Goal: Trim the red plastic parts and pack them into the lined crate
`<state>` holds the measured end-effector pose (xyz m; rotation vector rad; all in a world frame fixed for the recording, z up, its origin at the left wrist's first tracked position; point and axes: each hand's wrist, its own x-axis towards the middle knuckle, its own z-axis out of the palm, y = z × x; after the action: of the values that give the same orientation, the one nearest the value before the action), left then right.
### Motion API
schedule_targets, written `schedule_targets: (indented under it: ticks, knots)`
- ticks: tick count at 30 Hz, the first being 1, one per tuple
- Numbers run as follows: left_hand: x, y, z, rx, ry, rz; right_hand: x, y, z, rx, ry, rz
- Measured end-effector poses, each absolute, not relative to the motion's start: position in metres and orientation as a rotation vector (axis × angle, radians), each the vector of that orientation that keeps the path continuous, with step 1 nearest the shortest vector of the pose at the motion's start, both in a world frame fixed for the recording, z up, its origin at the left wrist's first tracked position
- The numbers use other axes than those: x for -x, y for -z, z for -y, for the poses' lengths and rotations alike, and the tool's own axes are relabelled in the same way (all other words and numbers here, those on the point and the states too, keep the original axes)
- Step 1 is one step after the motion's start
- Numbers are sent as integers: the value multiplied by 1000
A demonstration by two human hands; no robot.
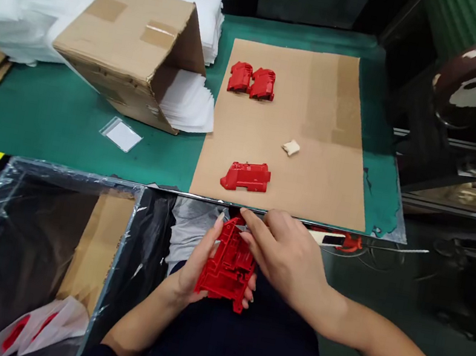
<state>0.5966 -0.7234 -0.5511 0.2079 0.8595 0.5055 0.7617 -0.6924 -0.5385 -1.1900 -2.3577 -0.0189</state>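
Note:
A red plastic part with ribs and recesses (229, 265) is held in front of my body, below the table edge. My left hand (198, 263) is wrapped round its left side and underside, with fingertips showing at its right edge. My right hand (286, 257) is at the part's top right, its fingers bent over the upper end; a thin metallic tip, too small to make out, shows by them. On the cardboard sheet (297, 182) lie a long red part (246, 177), two smaller red parts (251, 81) side by side and a small cream piece (290, 147).
An open cardboard box (126, 29) with white sheets (190, 105) stands on the green table (61, 134). Beside it lies a small clear bag (121, 134). A plastic-lined bin (29, 215) is at lower left. A white-handled tool (326, 238) shows below the table edge.

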Motion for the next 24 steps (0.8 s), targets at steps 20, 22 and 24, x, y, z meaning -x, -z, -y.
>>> schedule_targets:
  ticks: [20,22,24]
  knots:
    - [-590,557,719,-341,-431,-841,-756,536,688,1268,5,2333]
    - [-590,553,716,-362,-435,-817,-756,535,689,1275,6,2333]
    - [-590,550,715,-380,-512,-886,-755,534,689,1281,3,2330]
